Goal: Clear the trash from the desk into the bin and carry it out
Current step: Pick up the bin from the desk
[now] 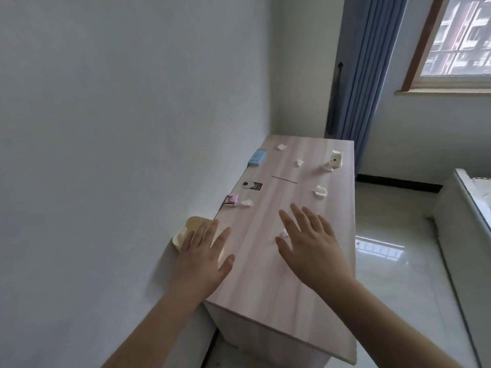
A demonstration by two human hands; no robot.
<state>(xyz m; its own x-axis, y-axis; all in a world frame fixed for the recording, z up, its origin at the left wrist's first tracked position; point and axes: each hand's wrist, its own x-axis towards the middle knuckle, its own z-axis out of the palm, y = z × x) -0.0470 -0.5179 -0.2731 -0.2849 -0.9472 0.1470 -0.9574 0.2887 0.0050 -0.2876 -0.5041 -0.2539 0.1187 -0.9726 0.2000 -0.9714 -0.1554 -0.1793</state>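
Head view | left hand (202, 257) and right hand (310, 245) spread flat, empty | crumpled paper (283, 233) just under right fingers | desk (265, 274)

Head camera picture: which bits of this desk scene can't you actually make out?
- Bin, head view: the left hand and desk edge hide most of it; contents unseen.
- Paper wad: mostly behind the right hand.
- Black card and pink pack: print too small.
- Paper cup: markings blurred.
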